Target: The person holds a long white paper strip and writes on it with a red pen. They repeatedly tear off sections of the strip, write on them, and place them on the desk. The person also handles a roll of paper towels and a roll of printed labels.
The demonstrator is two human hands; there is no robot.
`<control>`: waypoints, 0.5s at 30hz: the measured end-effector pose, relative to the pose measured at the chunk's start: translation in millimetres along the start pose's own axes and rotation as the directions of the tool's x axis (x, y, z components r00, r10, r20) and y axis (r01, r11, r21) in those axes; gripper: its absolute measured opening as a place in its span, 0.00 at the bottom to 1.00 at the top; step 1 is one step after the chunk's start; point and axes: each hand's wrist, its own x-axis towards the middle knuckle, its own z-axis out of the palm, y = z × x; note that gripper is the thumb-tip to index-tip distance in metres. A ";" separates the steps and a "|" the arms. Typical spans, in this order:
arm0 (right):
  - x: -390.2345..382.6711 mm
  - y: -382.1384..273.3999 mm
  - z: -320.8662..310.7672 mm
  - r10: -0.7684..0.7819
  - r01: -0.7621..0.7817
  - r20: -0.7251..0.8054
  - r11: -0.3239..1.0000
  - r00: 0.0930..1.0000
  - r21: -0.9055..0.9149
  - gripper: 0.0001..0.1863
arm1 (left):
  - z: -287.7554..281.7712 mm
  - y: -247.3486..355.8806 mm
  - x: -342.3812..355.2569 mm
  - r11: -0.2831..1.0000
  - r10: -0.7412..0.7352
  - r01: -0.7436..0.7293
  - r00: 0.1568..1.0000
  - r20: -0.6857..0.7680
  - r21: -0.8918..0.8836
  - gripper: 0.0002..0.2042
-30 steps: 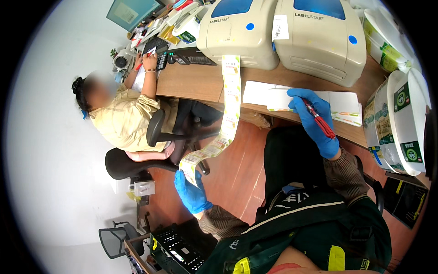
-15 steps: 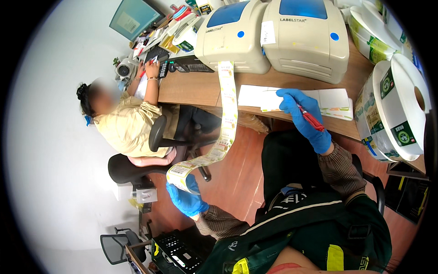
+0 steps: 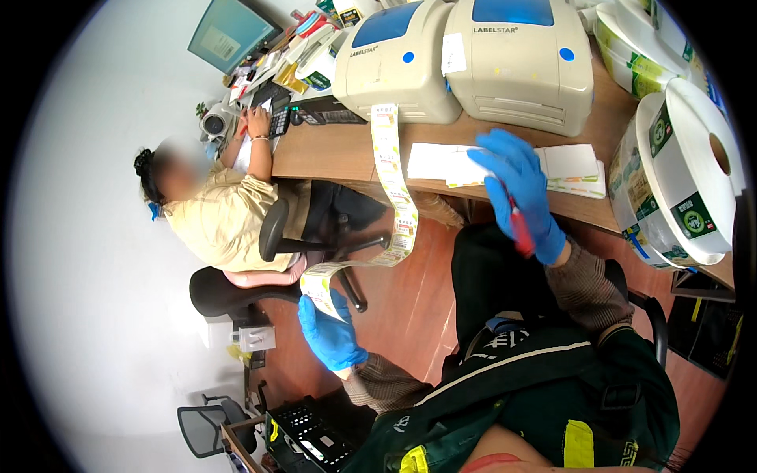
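My left hand, in a blue glove, grips the loose end of a long printed label strip. The strip comes out of the left beige label printer, drops past the desk edge and curves toward me. My right hand, also gloved in blue, is raised at the desk edge with its fingers stretched toward the label sheets lying there. A slim red tool, blurred and of a kind I cannot make out, is held against its palm.
A second beige printer stands on the wooden desk. Large label rolls are stacked at the right. To the left, a person in a yellow shirt sits on a black chair near a monitor.
My right hand has lifted slightly and spread its fingers, with the red tool now lower in the palm. My left hand has shifted a little to the right with the strip's end.
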 end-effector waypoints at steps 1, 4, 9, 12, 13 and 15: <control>-5.9 -8.8 -1.2 -0.056 0.057 0.004 0.996 0.998 -0.070 0.18 | 2.6 3.2 0.2 1.000 0.004 -0.004 1.000 0.016 -0.005 0.14; -47.8 -39.3 33.6 0.002 -0.138 0.307 0.895 0.952 0.424 0.28 | 2.8 22.6 3.5 0.999 0.009 -0.002 0.986 0.168 -0.039 0.17; -80.9 -49.9 92.8 0.302 -0.540 0.700 0.829 0.648 0.142 0.30 | 91.4 31.3 5.9 0.996 0.092 -0.093 0.987 -0.130 0.000 0.11; -86.6 -49.7 115.4 0.293 -0.557 0.713 0.814 0.637 0.163 0.25 | 101.4 44.0 15.4 0.999 0.019 -0.018 1.000 0.019 -0.042 0.12; -89.9 -47.7 121.6 0.294 -0.566 0.718 0.807 0.631 0.167 0.24 | 111.2 43.4 18.3 0.999 0.020 -0.020 1.000 0.024 -0.031 0.12; -99.0 -45.7 132.4 0.350 -0.685 0.713 0.686 0.608 0.246 0.20 | 129.8 40.1 25.2 1.000 0.017 -0.016 0.999 0.046 -0.018 0.12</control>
